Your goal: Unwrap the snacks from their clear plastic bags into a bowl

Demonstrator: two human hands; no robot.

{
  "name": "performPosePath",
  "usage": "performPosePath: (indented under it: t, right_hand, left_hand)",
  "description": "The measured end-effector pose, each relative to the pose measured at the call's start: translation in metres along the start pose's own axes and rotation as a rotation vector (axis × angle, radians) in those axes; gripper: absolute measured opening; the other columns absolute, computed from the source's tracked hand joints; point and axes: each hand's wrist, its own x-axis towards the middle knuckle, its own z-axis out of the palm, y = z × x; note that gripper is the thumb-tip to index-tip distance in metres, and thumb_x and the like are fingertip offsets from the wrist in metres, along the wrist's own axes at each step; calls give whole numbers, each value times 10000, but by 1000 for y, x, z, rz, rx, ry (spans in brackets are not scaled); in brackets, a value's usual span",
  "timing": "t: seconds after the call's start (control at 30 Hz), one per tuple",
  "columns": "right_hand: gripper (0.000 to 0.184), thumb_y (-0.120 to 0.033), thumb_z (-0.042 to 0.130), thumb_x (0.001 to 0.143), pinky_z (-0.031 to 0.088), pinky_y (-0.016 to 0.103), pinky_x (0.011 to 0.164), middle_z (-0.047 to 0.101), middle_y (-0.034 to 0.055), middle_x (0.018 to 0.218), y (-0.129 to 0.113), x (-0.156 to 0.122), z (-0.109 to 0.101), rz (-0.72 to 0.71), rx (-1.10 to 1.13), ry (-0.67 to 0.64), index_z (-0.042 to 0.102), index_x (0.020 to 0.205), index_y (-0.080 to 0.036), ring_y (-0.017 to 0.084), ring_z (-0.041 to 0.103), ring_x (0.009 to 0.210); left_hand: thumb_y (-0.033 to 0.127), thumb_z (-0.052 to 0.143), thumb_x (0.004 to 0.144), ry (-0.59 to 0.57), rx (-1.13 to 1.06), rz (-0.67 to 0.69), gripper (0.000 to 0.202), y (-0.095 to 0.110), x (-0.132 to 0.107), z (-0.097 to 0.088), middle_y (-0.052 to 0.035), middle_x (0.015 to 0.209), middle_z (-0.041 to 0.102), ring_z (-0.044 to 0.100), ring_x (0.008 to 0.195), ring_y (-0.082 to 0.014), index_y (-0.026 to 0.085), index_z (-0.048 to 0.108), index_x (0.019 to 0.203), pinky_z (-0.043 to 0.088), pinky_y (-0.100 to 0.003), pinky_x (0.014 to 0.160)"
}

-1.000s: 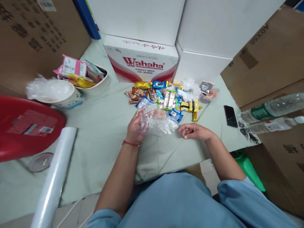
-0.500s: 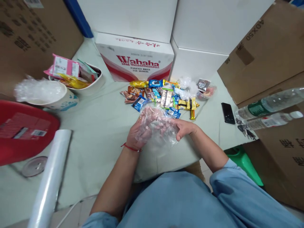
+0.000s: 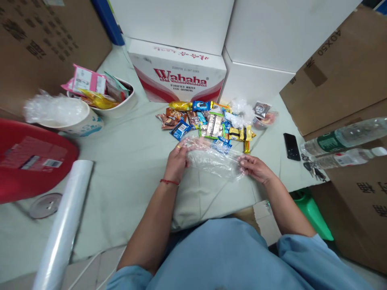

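Note:
Stretched between my two hands is a sheet of clear plastic film [image 3: 211, 161]; whether it is a bag or a cover I cannot tell. My left hand [image 3: 179, 159], with a red cord at the wrist, grips its left end, and some of the film lies over the fingers. At the right end, my right hand [image 3: 254, 167] pinches the film between thumb and fingers. Just beyond the film lies a pile of small wrapped snacks [image 3: 214, 125] in blue, brown, yellow and silver-green packets. Beside the pile sit crumpled clear plastic [image 3: 242, 112] and a small clear tub [image 3: 266, 120].
White cartons, one a Wahaba-style water box [image 3: 181, 80], stand at the back. At left are a snack-filled container [image 3: 130, 96], a tub [image 3: 93, 127] holding clear plastic, a red object [image 3: 36, 161] and a film roll [image 3: 65, 221]. A phone [image 3: 292, 147], keys [image 3: 314, 171] and bottles [image 3: 347, 135] lie right.
My right hand has moved right and down, away from my left hand. The bunched film is now drawn out wide and flatter between them.

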Motion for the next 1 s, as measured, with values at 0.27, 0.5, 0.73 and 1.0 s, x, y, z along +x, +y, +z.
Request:
performPosePath:
  t: [0.27,0.5,0.73,1.0]
  right_hand:
    - [479,-486,886,690,499,276,608,643,-23,736,2,1,-12,-124,-230,198,657,992,-192,157,617,669]
    - [464,-538,846,728,510,291,646,618,-17,779,-10,-2,-19,-170,-294,229,684,996,-195,146,570,681]
    - [401,-583,754,817,497,315,681,630,8,806,-9,-7,-4,-291,-379,214,723,953,-207,165,567,705]
    - [248,-394,627,965,505,347,720,644,80,941,-2,-40,25,-624,-761,264,802,1084,-264,209,612,838]
  left_hand:
    - [562,720,799,2,202,-1,436,8,1,-13,-29,723,719,410,447,-73,145,735,924,330,-208,416]
    - [372,819,647,3,258,10,275,4,8,-22,27,591,593,399,487,-82,160,695,771,281,-209,469]
    - [221,788,634,427,505,433,394,33,-20,-16,-28,1019,602,497,689,-122,199,716,1022,451,-263,669]
    - [465,855,650,-229,69,-131,391,22,-93,48,67,625,473,343,458,-54,193,612,791,216,-206,424]
